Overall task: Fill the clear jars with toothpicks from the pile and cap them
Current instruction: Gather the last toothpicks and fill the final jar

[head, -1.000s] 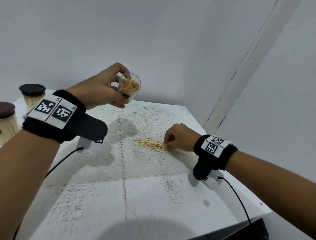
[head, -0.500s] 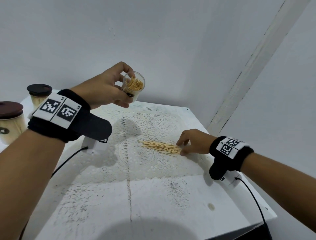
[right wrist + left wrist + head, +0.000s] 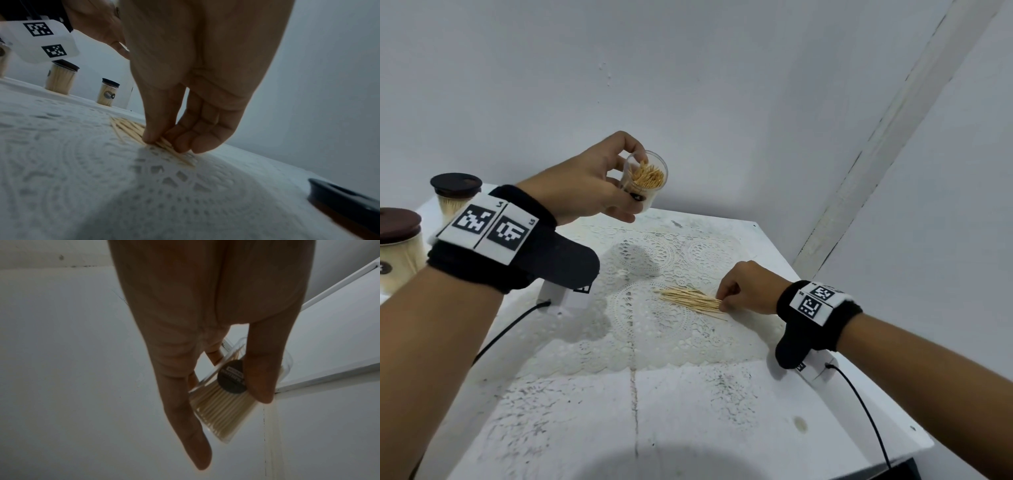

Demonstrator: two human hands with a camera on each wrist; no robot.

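My left hand [image 3: 599,185] holds a clear uncapped jar [image 3: 643,181] partly filled with toothpicks up in the air, tilted toward the right. In the left wrist view the jar [image 3: 222,402] sits between thumb and fingers, with a dark round label on its side. A pile of toothpicks [image 3: 690,299] lies on the lace mat [image 3: 654,335]. My right hand [image 3: 746,287] is down on the pile's right end, thumb and fingers pinching the toothpicks [image 3: 131,129] against the mat.
Two capped jars full of toothpicks [image 3: 456,193] [image 3: 397,246] stand at the far left of the white table [image 3: 688,428]. A dark lid [image 3: 347,199] lies on the table near my right wrist. Walls close in behind and to the right.
My right hand opened and drew back to the right of the pile, then closed onto its right end. The left hand kept the jar aloft, almost still.
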